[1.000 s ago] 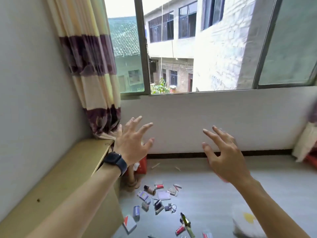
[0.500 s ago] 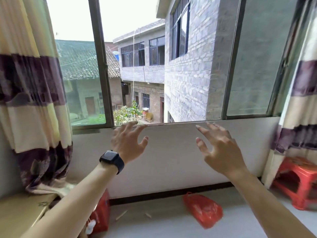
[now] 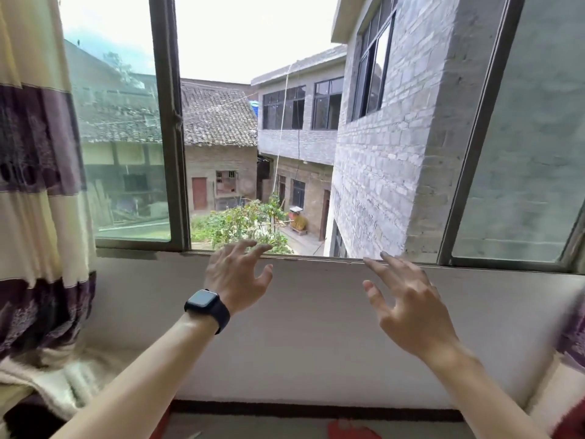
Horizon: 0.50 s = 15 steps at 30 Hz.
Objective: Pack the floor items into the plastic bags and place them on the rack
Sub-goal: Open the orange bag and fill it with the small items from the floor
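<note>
Window panes in a dark metal frame (image 3: 167,122) now fill most of the view above the white plastered wall (image 3: 316,327) and the cream-and-purple striped curtain (image 3: 38,185), because the head has lifted away from the floor over the last second. Both the left hand (image 3: 235,280), with a black smartwatch (image 3: 205,307) on its wrist, and the right hand (image 3: 408,308) are raised before the sill with fingers spread and relaxed, grasping nothing. The scattered floor items have dropped out of sight below, and only a sliver of red plastic bag (image 3: 348,430) shows at the bottom edge, so packing looks not yet begun.
</note>
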{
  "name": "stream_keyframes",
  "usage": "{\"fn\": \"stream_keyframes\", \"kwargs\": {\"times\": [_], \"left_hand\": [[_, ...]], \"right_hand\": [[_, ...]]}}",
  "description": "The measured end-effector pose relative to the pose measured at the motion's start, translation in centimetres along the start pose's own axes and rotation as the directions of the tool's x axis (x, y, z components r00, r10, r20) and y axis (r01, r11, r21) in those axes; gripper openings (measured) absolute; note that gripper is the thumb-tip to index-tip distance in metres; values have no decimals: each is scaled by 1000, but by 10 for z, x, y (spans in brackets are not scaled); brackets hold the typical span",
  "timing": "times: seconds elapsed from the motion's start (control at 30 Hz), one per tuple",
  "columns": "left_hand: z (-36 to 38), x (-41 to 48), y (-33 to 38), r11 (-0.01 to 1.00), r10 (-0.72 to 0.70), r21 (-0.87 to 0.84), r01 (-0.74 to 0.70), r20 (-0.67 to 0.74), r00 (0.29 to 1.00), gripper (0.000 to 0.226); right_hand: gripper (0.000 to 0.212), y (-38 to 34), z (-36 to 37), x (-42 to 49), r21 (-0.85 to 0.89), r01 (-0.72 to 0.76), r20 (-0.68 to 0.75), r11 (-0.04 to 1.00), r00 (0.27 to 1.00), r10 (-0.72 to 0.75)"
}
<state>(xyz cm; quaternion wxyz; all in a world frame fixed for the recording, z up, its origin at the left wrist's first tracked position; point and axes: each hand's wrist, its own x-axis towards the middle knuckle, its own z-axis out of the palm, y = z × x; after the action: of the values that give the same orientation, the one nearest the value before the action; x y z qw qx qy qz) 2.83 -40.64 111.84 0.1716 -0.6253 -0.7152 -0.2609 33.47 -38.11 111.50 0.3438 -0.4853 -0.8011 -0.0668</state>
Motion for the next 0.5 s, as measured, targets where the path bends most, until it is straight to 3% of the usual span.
{"fn": "stream_keyframes", "kwargs": {"times": [0.33, 0.5], "left_hand": [[127, 78, 8, 996, -77, 49, 73, 88, 993, 48], [216, 118, 9, 995, -101, 10, 101, 172, 980, 45]], "right_hand": [[48, 89, 129, 79, 147, 18, 142, 989, 989, -39], [47, 142, 198, 106, 155, -63, 213, 986, 977, 29]]}}
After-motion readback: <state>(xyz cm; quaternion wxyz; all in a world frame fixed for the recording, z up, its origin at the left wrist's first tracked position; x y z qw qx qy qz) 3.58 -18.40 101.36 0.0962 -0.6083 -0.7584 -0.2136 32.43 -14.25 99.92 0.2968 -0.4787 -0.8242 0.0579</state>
